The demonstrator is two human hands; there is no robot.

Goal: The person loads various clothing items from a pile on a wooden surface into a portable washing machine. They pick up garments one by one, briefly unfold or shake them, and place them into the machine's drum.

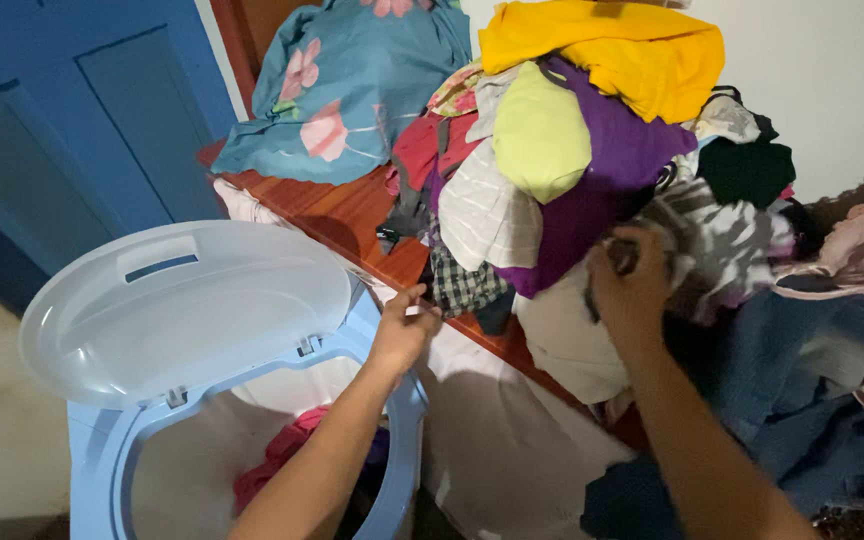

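**Hands at the laundry pile, washer open below**

Nearest you: both forearms reach up from the bottom edge. Your left hand [402, 330] hangs over the far rim of the pale blue plastic washing machine [404, 420], fingers loosely curled, thumb and forefinger near each other; whether they pinch anything cannot be told. Your right hand [632, 290] is buried in the heap, fingers clamped on a black-and-white patterned cloth [722, 245].

The washer's translucent round lid [187, 310] stands tipped open to the left. Inside the tub, a pinkish-red garment [277, 460] lies low against the wall.

The reddish-brown wooden table [337, 215] carries the heap: a yellow garment [612, 50] on top, purple cloth [617, 150] and a pale green piece [542, 135] beneath, a teal floral sheet [342, 85] at the left. Blue door [82, 130] behind.
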